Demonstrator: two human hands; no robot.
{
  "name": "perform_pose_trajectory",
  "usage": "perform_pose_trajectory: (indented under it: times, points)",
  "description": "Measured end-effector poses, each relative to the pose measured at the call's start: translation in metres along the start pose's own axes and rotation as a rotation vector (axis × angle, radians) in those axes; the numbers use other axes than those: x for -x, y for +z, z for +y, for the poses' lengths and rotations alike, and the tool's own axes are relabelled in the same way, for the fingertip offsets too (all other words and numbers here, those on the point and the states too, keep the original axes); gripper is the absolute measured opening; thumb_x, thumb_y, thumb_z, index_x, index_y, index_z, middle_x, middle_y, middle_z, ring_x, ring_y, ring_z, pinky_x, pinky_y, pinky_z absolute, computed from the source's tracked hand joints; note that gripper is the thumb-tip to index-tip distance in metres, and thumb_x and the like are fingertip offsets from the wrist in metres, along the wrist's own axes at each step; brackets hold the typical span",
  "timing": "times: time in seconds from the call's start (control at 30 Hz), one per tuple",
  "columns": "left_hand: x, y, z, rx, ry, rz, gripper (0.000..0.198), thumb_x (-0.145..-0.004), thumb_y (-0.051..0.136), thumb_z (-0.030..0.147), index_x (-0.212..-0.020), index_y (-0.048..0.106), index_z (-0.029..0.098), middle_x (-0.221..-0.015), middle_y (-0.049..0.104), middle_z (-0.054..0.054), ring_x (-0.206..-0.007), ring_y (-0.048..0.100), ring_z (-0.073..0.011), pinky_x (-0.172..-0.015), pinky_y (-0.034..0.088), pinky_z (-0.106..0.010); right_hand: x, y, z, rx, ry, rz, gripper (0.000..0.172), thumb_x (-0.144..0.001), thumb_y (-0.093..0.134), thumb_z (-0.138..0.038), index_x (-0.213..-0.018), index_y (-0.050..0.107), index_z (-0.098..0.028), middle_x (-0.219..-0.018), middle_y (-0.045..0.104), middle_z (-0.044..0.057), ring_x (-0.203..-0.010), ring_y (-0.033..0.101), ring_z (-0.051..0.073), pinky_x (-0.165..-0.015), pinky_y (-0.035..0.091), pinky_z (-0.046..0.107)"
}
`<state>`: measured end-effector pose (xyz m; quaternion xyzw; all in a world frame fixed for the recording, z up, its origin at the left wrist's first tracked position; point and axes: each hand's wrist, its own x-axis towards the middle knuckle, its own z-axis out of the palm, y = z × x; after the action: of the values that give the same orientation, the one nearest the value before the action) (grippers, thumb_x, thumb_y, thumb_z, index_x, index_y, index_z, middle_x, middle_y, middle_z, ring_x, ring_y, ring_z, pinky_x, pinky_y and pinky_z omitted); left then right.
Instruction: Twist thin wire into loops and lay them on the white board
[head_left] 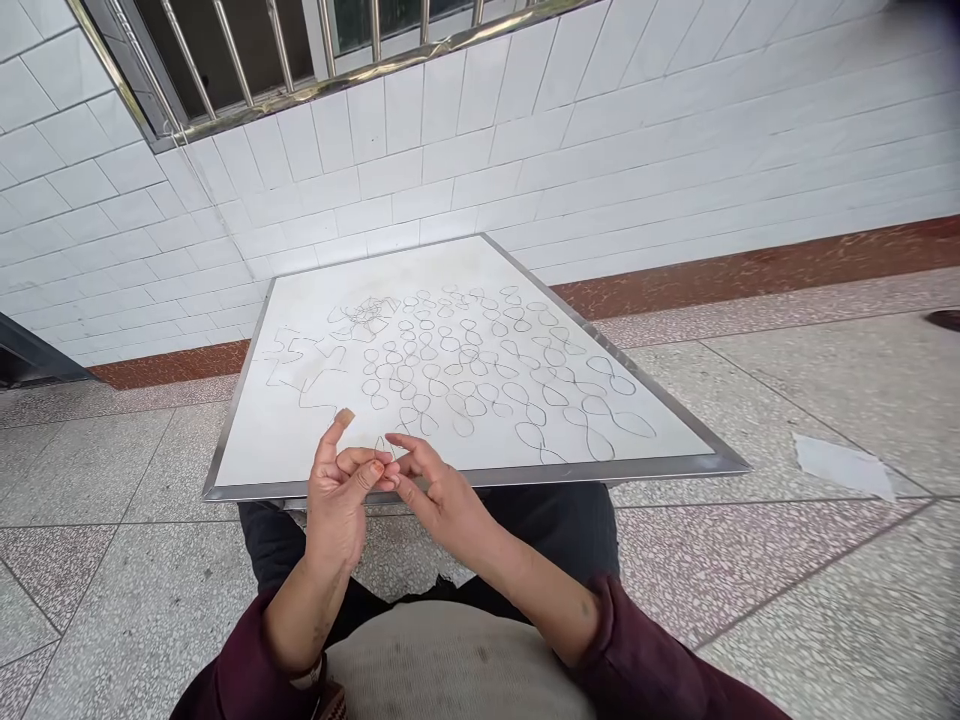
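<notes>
The left hand (pixel 337 505) is pinching a thin wire (pixel 379 444) between thumb and fingertip, its other fingers half spread, while the right hand (pixel 448 500) is nipping the same piece — both meeting over the near edge of the white board (pixel 251 445). Beyond them, figure-eight wires (pixel 469 355) are covering its middle and right, and bent wires (pixel 309 386) are lying leftward near a tangled heap (pixel 373 315).

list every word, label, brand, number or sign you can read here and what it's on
None: no readable text shows on the table, the wall or the white sheet on the floor.
The wire loops resemble figure eights, but they are bent shapes, not written numbers.
</notes>
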<state>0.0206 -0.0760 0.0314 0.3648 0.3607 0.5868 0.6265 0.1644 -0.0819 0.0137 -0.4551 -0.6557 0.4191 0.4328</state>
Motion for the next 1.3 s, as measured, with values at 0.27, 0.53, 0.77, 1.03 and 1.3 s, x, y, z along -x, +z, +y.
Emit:
perform_pose_trajectory:
  times: [0.27, 0.53, 0.77, 1.03, 1.3]
  points:
    - [0.003, 0.000, -0.004, -0.236, 0.202, 0.066, 0.067, -0.080, 0.075, 0.022, -0.139, 0.043, 0.025, -0.087, 0.073, -0.002, -0.090, 0.071, -0.0173, -0.087, 0.055, -0.032, 0.001, 0.006, 0.000, 0.068, 0.033, 0.009, 0.015, -0.088, 0.055, -0.026, -0.102, 0.056, -0.022, -0.082, 0.063, 0.002, -0.081, 0.060, 0.018, -0.056, 0.041, 0.026]
    - [0.000, -0.015, -0.024, -0.809, 0.665, -0.007, 0.053, -0.088, 0.064, 0.019, -0.137, 0.047, 0.024, -0.101, 0.075, -0.005, -0.096, 0.072, -0.0199, -0.089, 0.059, -0.038, 0.000, 0.014, 0.006, -0.308, 0.116, -0.009, 0.015, -0.090, 0.055, -0.037, -0.091, 0.057, -0.022, -0.086, 0.062, 0.002, -0.084, 0.059, 0.018, -0.080, 0.048, 0.034]
    - [-0.009, -0.026, -0.019, -1.158, 0.951, -0.119, 0.058, -0.090, 0.061, 0.012, -0.143, 0.041, 0.026, -0.104, 0.076, -0.005, -0.094, 0.073, -0.0182, -0.084, 0.061, -0.035, 0.001, 0.018, 0.008, -0.476, 0.107, 0.026, 0.016, -0.088, 0.060, -0.039, -0.090, 0.055, -0.023, -0.086, 0.059, 0.000, -0.081, 0.056, 0.016, -0.078, 0.048, 0.033]
    - [-0.015, -0.031, -0.011, -1.183, 0.937, -0.268, 0.057, -0.092, 0.056, 0.013, -0.145, 0.039, 0.026, -0.106, 0.075, -0.004, -0.093, 0.073, -0.0159, -0.084, 0.062, -0.033, 0.001, 0.018, 0.011, -0.574, 0.128, 0.103, 0.017, -0.086, 0.063, -0.036, -0.093, 0.053, -0.024, -0.088, 0.055, -0.001, -0.073, 0.055, 0.014, -0.077, 0.048, 0.034]
    - [-0.017, -0.032, -0.004, -1.180, 0.896, -0.363, 0.060, -0.094, 0.053, 0.013, -0.149, 0.033, 0.028, -0.111, 0.073, -0.004, -0.097, 0.071, -0.0148, -0.086, 0.061, -0.033, 0.000, 0.011, 0.014, -0.718, 0.217, 0.019, 0.020, -0.084, 0.067, -0.040, -0.090, 0.058, -0.023, -0.080, 0.057, -0.002, -0.071, 0.052, 0.013, -0.071, 0.045, 0.030]
